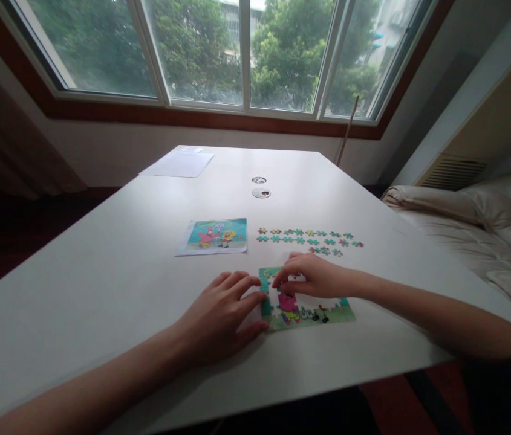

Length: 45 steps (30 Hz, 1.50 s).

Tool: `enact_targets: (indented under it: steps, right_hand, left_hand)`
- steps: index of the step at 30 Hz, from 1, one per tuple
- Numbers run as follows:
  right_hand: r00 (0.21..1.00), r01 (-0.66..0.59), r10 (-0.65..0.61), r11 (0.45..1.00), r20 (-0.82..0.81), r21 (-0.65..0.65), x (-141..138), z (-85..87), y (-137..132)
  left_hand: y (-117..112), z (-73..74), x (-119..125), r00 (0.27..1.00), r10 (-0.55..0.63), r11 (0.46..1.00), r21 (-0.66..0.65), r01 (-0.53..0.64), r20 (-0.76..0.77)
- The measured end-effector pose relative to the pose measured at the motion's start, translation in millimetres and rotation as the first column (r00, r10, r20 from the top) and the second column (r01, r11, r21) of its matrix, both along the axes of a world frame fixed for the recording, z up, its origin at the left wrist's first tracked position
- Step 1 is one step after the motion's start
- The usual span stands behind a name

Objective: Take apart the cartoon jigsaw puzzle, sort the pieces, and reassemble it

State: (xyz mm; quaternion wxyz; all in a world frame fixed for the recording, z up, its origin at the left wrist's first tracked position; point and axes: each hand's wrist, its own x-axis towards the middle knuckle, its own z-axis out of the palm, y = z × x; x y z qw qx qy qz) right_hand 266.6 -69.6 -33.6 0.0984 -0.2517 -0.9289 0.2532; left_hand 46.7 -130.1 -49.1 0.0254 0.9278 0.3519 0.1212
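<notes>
A partly assembled jigsaw puzzle [340, 314] lies near the front edge of the white table, its border joined and a pink figure filled in at the left; white gaps show inside. My left hand [225, 314] rests beside it with fingers apart, the tips touching its left edge. Over the puzzle's upper left is my right hand [312, 275], thumb and fingers pinched at a puzzle piece near the pink figure; the fingers partly hide that piece. Loose puzzle pieces [300, 240] lie in rows just beyond the right hand.
A printed reference picture [216, 234] of cartoon figures lies left of the loose pieces. Two round discs [261, 193] sit farther back. Paper sheets [178, 163] lie at the far left corner. A padded beige seat [455, 211] stands right of the table, and windows are beyond.
</notes>
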Motion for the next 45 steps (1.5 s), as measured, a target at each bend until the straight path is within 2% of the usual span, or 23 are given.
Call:
enact_targets:
  steps: [6, 11, 17, 24, 29, 31, 34, 37, 39, 42, 45]
  right_hand:
    - [0.999, 0.016, -0.011, 0.995, -0.043, 0.101, 1.3, -7.8, 1.6]
    - [0.995, 0.078, -0.062, 0.976, -0.081, 0.204, 11.9, -8.0, -10.0]
    - [0.997, -0.045, 0.06, 0.954, -0.041, 0.297, 18.7, -9.5, -29.2]
    - [0.999, -0.046, 0.044, 0.948, 0.015, 0.314, 16.2, -12.1, -31.3]
    - [0.995, -0.104, 0.102, 0.976, 0.018, 0.191, 19.1, -1.5, -27.5]
    - [0.998, -0.059, 0.059, 0.986, 0.003, 0.157, 31.4, 1.2, -17.8]
    - [0.992, 0.12, -0.125, 0.971, 0.013, 0.205, 65.7, 1.7, 7.2]
    - [0.936, 0.311, -0.345, 0.901, 0.066, 0.301, 107.3, -0.2, 33.2]
    - [0.893, 0.388, -0.44, 0.861, 0.096, 0.329, 129.2, -1.9, 44.7]
    - [0.846, 0.455, -0.518, 0.825, 0.125, 0.334, 144.8, -5.7, 52.4]
    - [0.823, 0.482, -0.548, 0.812, 0.146, 0.329, 144.8, -10.3, 55.0]
  left_hand:
    - [-0.9, 1.5, -0.6, 1.0, -0.009, 1.0, 0.004, 0.009, 0.002]
    - [-1.8, 1.7, 1.7, 1.0, -0.028, 1.0, 0.008, 0.028, -0.005]
    - [-0.5, 0.7, 5.1, 0.995, -0.098, 0.995, 0.025, 0.098, 0.007]
    - [1.7, -2.3, 2.5, 0.992, -0.125, 0.992, 0.023, 0.125, 0.016]
    - [3.4, -2.9, -0.5, 0.989, -0.147, 0.989, 0.018, 0.146, 0.03]
    - [3.8, -2.5, -1.4, 0.989, -0.144, 0.989, 0.014, 0.144, 0.034]
    - [4.3, -1.5, -1.9, 0.99, -0.138, 0.99, 0.01, 0.137, 0.03]
    - [4.8, -1.5, -2.2, 0.99, -0.136, 0.991, 0.02, 0.135, 0.031]
    - [5.1, -2.3, -2.6, 0.99, -0.134, 0.991, 0.029, 0.133, 0.033]
    - [5.4, -3.8, -3.2, 0.991, -0.129, 0.991, 0.041, 0.127, 0.029]
    - [5.5, -4.6, -3.5, 0.992, -0.12, 0.992, 0.03, 0.12, 0.021]
